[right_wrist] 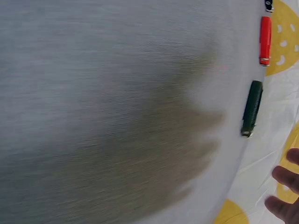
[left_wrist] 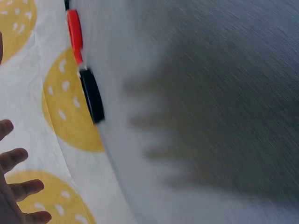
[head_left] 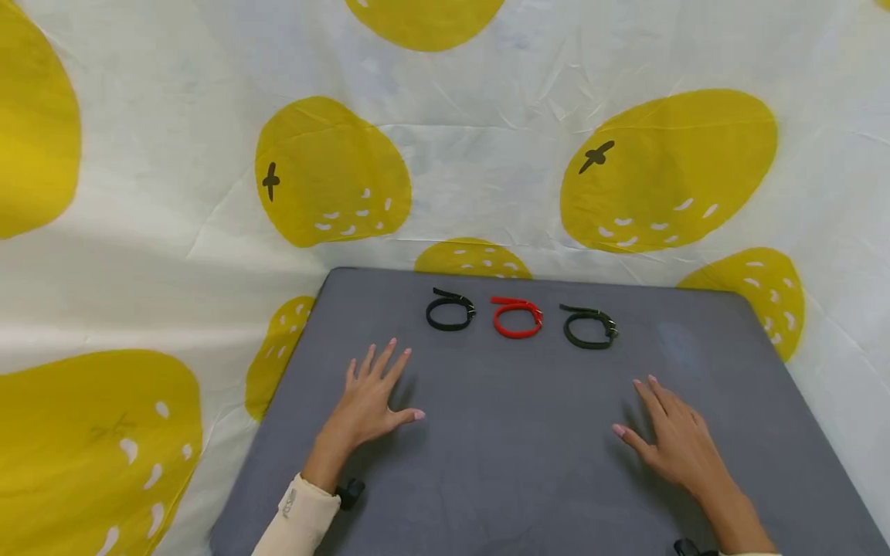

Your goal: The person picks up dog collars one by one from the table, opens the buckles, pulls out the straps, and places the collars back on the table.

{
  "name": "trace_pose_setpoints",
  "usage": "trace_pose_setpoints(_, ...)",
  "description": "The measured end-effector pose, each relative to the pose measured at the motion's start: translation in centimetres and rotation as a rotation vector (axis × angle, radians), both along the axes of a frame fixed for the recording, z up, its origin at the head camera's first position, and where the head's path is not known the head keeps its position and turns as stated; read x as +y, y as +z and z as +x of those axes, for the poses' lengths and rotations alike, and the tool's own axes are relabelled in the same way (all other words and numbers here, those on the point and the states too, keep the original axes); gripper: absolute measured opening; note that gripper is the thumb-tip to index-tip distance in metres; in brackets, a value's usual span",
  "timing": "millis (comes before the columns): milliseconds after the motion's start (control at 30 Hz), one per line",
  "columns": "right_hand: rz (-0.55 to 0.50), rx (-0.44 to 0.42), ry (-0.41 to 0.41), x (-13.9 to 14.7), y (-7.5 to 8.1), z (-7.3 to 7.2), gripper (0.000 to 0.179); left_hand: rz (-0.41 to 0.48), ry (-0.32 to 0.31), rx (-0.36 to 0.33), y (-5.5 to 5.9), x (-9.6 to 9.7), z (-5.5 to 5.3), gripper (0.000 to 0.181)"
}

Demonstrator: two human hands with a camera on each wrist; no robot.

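Three buckled collars lie in a row near the far edge of the table: a black collar (head_left: 448, 327) on the left, a red collar (head_left: 518, 335) in the middle and a dark green collar (head_left: 587, 345) on the right. Each is fastened into a loop with its strap end pointing left. My left hand (head_left: 367, 408) hovers over the table nearer to me than the black collar, fingers spread and holding nothing. On the other side my right hand (head_left: 681, 448) hovers too, fingers straight and thumb apart, nearest the dark green collar (right_wrist: 252, 108). Both cast shadows below.
The grey table top (head_left: 514, 463) has rounded corners. Behind it and along its sides hangs a white cloth (head_left: 487, 170) printed with large yellow fruit. A small black device (head_left: 350, 493) sits on the left wrist by the cream sleeve (head_left: 302, 513).
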State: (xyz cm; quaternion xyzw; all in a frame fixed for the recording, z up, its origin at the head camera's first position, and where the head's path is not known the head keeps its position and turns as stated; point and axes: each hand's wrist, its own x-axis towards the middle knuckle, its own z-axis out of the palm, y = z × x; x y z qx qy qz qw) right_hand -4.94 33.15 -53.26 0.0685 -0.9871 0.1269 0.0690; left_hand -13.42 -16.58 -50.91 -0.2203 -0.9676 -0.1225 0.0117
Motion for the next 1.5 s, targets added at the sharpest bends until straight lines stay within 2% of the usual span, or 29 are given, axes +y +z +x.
trace_pose_setpoints(133,-0.016,-0.004,0.005,-0.2,0.8,-3.1,0.063,0.019,-0.076,-0.024,0.6,2.5,-1.2,0.1)
trace_pose_setpoints(233,-0.042,-0.084,-0.037,-0.4,1.4,-5.8,0.052,0.048,-0.149,-0.052,1.1,4.8,-2.1,0.095)
trace_pose_setpoints(367,-0.06,-0.182,-0.109,-0.3,2.0,-9.3,0.05,0.063,-0.252,-0.052,1.2,8.2,-2.7,0.087)
trace_pose_setpoints(533,-0.074,-0.234,-0.129,-0.4,1.0,-12.6,0.055,0.023,-0.363,-0.053,0.3,12.3,-2.2,0.081)
trace_pose_setpoints(667,-0.053,-0.313,-0.092,-1.3,-0.7,-14.1,0.056,0.014,-0.406,-0.066,-0.5,14.2,-1.4,0.078)
trace_pose_setpoints(767,-0.022,-0.31,-0.087,-2.0,-1.7,-14.3,0.052,0.036,-0.412,-0.068,-0.8,14.9,-1.1,0.076)
trace_pose_setpoints(867,-0.005,-0.273,-0.084,-2.6,-2.3,-13.9,0.05,0.069,-0.41,-0.075,-0.8,15.3,-1.1,0.073)
trace_pose_setpoints(1167,-0.04,-0.133,0.036,-4.1,-3.0,-10.5,0.038,0.065,-0.41,-0.052,-0.9,15.7,-1.4,0.065)
trace_pose_setpoints(1300,-0.059,-0.057,0.058,-4.5,-3.2,-9.1,0.029,0.057,-0.423,-0.047,-0.9,16.1,-1.2,0.061)
trace_pose_setpoints(1500,-0.04,0.096,0.06,-4.8,-2.9,-8.3,0.022,0.065,-0.455,-0.05,-1.1,16.8,-1.3,0.055)
